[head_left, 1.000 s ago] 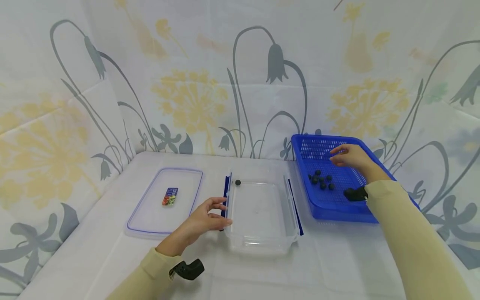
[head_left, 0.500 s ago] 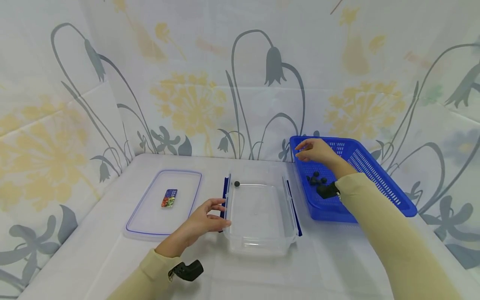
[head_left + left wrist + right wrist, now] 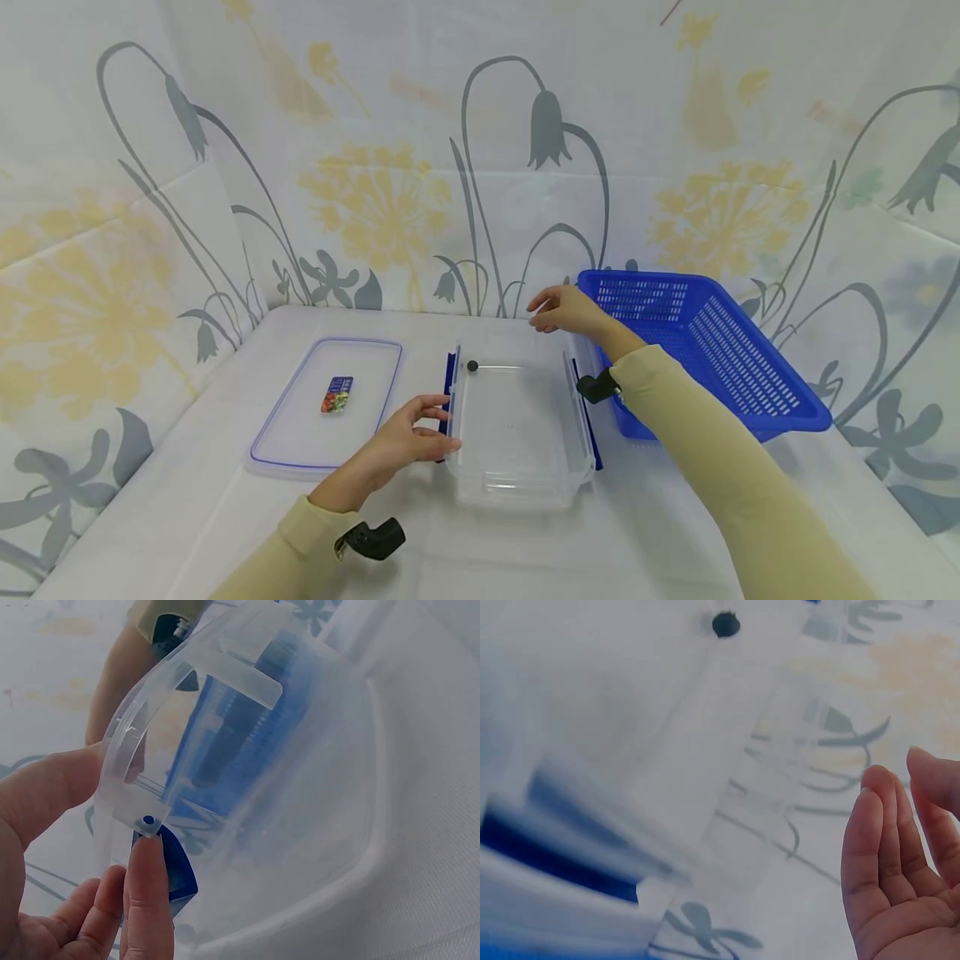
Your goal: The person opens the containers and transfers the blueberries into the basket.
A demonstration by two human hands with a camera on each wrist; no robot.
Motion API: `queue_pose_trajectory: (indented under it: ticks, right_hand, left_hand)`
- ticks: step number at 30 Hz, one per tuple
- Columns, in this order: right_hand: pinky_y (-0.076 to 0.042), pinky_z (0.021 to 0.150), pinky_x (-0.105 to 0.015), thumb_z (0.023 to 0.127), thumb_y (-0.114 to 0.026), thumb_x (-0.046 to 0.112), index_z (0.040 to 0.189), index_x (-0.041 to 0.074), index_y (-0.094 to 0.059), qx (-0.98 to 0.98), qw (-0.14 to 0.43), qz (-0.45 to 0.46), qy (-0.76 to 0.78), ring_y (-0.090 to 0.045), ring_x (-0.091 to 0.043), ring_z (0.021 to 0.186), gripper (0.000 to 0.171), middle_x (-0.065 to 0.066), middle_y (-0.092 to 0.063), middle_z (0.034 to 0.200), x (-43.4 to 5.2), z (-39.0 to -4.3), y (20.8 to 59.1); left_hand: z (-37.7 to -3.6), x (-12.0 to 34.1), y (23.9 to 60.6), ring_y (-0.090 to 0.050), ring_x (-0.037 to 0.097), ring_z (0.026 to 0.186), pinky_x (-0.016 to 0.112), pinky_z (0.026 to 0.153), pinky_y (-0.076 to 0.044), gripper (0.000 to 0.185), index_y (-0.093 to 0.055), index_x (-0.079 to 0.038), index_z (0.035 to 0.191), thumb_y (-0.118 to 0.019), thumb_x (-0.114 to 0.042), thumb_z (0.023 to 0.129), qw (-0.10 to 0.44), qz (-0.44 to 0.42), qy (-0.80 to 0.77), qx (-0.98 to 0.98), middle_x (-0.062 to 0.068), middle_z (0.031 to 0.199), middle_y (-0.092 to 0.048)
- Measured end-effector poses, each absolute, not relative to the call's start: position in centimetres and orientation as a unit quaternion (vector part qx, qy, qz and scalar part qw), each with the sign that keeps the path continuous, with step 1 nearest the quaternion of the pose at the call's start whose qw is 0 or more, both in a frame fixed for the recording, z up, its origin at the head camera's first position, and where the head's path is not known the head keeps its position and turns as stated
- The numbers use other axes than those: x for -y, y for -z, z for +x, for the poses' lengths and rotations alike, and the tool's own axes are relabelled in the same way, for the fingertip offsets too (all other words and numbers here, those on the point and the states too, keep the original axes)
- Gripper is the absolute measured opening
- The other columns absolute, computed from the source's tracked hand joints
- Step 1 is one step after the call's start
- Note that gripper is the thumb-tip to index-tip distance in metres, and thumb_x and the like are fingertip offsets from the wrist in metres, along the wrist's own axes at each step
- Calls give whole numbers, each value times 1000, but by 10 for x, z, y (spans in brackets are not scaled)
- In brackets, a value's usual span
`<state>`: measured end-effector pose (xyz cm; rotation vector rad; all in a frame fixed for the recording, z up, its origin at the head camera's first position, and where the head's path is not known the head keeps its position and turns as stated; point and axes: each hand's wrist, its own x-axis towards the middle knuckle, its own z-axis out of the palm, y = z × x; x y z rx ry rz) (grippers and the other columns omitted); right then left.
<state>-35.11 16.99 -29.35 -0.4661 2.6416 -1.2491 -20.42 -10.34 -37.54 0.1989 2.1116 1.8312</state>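
Observation:
A clear plastic food container with blue side latches sits at mid-table. My left hand pinches its left rim, and in the left wrist view the fingertips touch the edge by a blue latch. One small dark round berry, like a blueberry, lies in the container's far left corner. My right hand hovers over the container's far right end, fingers bent and thumb close to them. No held thing shows in the right wrist view; anything between the fingertips is hidden.
A blue perforated basket stands to the right, partly behind the right forearm, which covers its near left part. At the left, a clear lid with a blue seal and a fruit label lies flat. A flowered cloth hangs behind the table.
My right hand has moved left from above the blue basket to above the container's far end. The berries seen in the basket before are now behind the arm. My left hand keeps its place.

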Motion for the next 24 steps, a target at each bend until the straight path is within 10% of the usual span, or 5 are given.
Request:
queue_pose_trajectory:
  ticks: [12, 24]
  right_hand:
    - [-52, 83, -38, 86, -65, 6, 108, -2, -60, -866, 134, -155, 457, -59, -38, 92, 24, -14, -63, 91, -118, -351, 323]
    - [-53, 72, -32, 81, -66, 0, 108, -7, -61, -883, 118, -156, 426, -61, -18, 71, 28, -10, -63, 82, -93, -355, 359]
  left_hand:
    - [-205, 104, 376, -56, 19, 91, 35, 81, -52, 67, -38, -7, 137, -74, -12, 80, 172, 56, -644, -743, 13, 123, -44]
    - [-206, 104, 376, -57, 19, 90, 35, 82, -52, 67, -39, -6, 137, -74, -13, 80, 175, 63, -644, -742, 13, 123, -45]
